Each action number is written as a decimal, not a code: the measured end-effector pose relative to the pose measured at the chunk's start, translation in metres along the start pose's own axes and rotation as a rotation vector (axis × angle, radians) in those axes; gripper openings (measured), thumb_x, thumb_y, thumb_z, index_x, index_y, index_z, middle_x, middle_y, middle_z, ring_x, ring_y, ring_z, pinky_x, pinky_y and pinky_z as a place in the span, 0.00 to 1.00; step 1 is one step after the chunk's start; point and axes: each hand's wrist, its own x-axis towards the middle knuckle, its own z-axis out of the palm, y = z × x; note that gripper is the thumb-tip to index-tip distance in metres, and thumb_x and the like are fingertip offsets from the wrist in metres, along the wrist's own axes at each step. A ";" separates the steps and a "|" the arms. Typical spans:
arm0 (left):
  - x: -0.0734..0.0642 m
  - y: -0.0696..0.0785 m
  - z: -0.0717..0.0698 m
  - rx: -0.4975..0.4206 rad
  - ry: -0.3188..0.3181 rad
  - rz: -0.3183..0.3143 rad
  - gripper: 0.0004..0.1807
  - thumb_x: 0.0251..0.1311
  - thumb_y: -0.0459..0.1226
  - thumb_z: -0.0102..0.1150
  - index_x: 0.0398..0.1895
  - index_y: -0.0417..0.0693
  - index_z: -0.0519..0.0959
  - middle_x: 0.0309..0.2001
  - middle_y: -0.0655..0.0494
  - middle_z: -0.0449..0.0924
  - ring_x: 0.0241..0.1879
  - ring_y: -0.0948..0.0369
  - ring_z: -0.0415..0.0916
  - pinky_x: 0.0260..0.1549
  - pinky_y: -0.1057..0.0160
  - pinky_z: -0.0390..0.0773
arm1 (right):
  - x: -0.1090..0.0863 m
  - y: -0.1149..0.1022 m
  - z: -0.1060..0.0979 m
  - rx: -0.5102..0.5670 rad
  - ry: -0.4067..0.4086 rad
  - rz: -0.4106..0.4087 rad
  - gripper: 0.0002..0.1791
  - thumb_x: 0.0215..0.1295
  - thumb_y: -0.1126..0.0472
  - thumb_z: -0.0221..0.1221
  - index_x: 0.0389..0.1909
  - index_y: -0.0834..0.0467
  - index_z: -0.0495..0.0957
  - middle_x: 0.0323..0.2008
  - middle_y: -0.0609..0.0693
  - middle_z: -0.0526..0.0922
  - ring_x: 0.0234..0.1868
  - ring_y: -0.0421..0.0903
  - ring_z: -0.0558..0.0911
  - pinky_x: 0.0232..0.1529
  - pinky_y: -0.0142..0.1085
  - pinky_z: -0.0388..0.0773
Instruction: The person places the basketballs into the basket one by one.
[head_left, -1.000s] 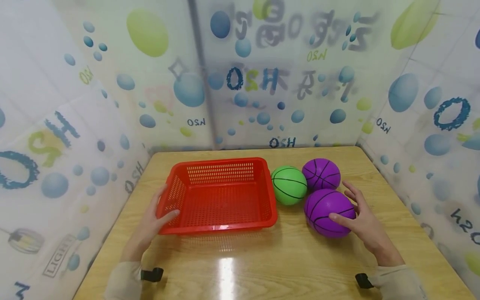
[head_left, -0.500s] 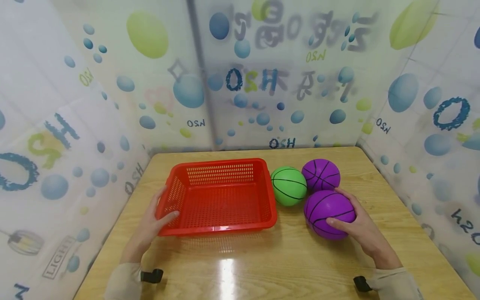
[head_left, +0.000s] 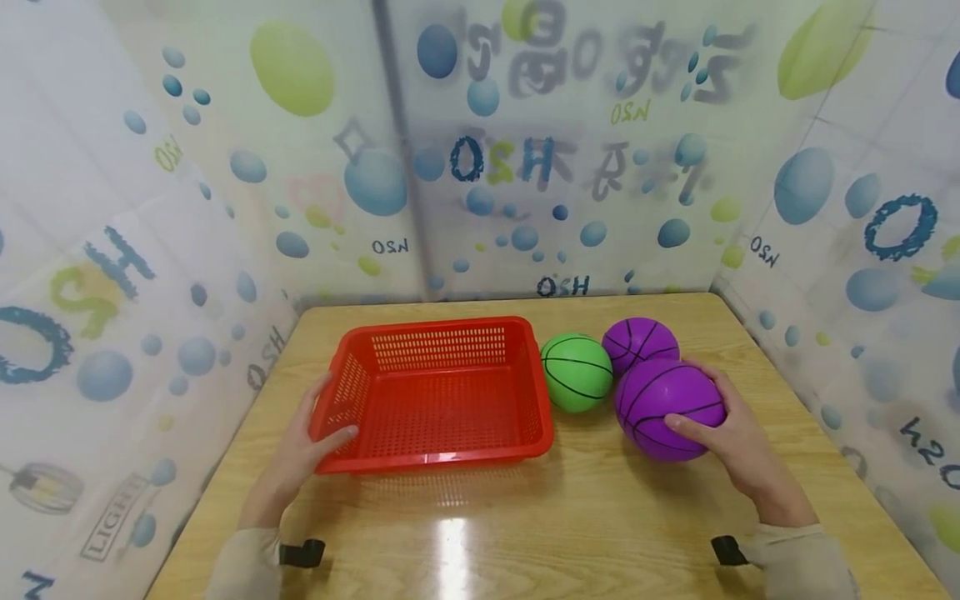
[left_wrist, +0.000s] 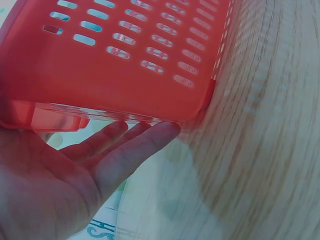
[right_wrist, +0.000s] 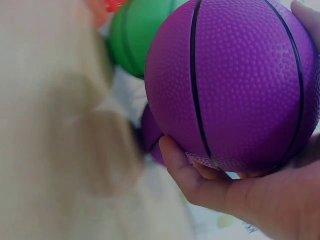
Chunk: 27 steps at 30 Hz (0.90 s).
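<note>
A purple ball (head_left: 658, 410) with black basketball lines is held in my right hand (head_left: 738, 446), the thumb on its near side and the fingers around its far right. In the right wrist view this pebbled ball (right_wrist: 235, 85) hangs above the tabletop, fingers curled under it. My left hand (head_left: 294, 454) grips the left side of a red plastic basket (head_left: 450, 457), thumb over the rim and fingers outside. The left wrist view shows those fingers (left_wrist: 135, 150) stretched along the slotted wall. Nothing lies inside the basket.
A green ball (head_left: 576, 372) sits close against the basket's right side. Behind the held ball, a second purple ball (head_left: 640, 340) rests on the wooden table (head_left: 585, 533), partly covered in the head view. Printed sheets (head_left: 510, 242) enclose the table at the back and sides.
My right hand has closed around the near purple ball and raised it off the table, slightly to the right. My left hand and the basket have stayed in place.
</note>
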 end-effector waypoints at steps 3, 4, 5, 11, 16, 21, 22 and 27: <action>0.000 -0.001 -0.001 0.004 -0.004 -0.011 0.57 0.76 0.43 0.69 0.94 0.71 0.39 0.92 0.44 0.36 0.86 0.33 0.45 0.75 0.17 0.54 | 0.008 -0.016 -0.002 0.011 0.007 -0.048 0.50 0.74 0.62 0.70 0.88 0.34 0.56 0.81 0.60 0.57 0.68 0.55 0.73 0.53 0.32 0.85; -0.001 -0.001 -0.001 0.003 -0.005 -0.018 0.57 0.76 0.44 0.70 0.94 0.71 0.39 0.92 0.44 0.36 0.86 0.33 0.46 0.75 0.18 0.55 | 0.011 -0.021 -0.003 0.008 0.009 -0.063 0.50 0.74 0.62 0.70 0.88 0.34 0.56 0.81 0.59 0.57 0.67 0.53 0.74 0.53 0.31 0.85; -0.001 -0.001 -0.001 0.004 -0.006 -0.025 0.58 0.76 0.44 0.70 0.94 0.72 0.39 0.92 0.44 0.36 0.85 0.32 0.46 0.75 0.18 0.55 | 0.014 -0.026 -0.003 0.011 0.010 -0.074 0.50 0.74 0.62 0.70 0.88 0.34 0.57 0.81 0.59 0.57 0.67 0.51 0.74 0.53 0.31 0.85; -0.002 -0.002 -0.001 0.009 -0.008 -0.041 0.58 0.76 0.45 0.70 0.94 0.72 0.38 0.92 0.43 0.35 0.85 0.33 0.48 0.74 0.19 0.59 | 0.038 -0.061 0.006 0.054 0.006 -0.108 0.50 0.73 0.62 0.72 0.88 0.35 0.58 0.81 0.57 0.58 0.70 0.56 0.71 0.54 0.30 0.85; -0.001 -0.001 0.000 -0.007 -0.004 -0.015 0.57 0.76 0.44 0.70 0.94 0.71 0.39 0.92 0.43 0.36 0.83 0.34 0.52 0.75 0.21 0.61 | 0.056 -0.089 0.024 0.078 -0.025 -0.123 0.51 0.72 0.60 0.74 0.87 0.33 0.59 0.82 0.54 0.59 0.74 0.62 0.70 0.57 0.33 0.84; -0.001 0.000 0.000 -0.015 -0.003 -0.011 0.57 0.76 0.44 0.70 0.94 0.72 0.40 0.92 0.43 0.36 0.83 0.34 0.53 0.75 0.22 0.61 | 0.070 -0.111 0.043 0.076 -0.055 -0.138 0.51 0.69 0.56 0.75 0.86 0.29 0.59 0.81 0.56 0.63 0.74 0.65 0.72 0.63 0.50 0.81; -0.001 0.000 0.000 -0.015 -0.003 -0.012 0.57 0.76 0.44 0.70 0.94 0.73 0.40 0.92 0.43 0.36 0.82 0.34 0.53 0.75 0.23 0.61 | 0.072 -0.115 0.047 0.078 -0.061 -0.141 0.52 0.69 0.55 0.76 0.86 0.28 0.59 0.81 0.56 0.63 0.74 0.65 0.73 0.63 0.54 0.80; 0.000 0.000 -0.001 -0.024 -0.003 -0.007 0.57 0.76 0.43 0.70 0.94 0.72 0.39 0.92 0.43 0.38 0.81 0.35 0.57 0.75 0.25 0.63 | 0.084 -0.131 0.066 0.103 -0.090 -0.171 0.51 0.67 0.54 0.77 0.84 0.28 0.62 0.81 0.54 0.64 0.74 0.64 0.74 0.66 0.61 0.80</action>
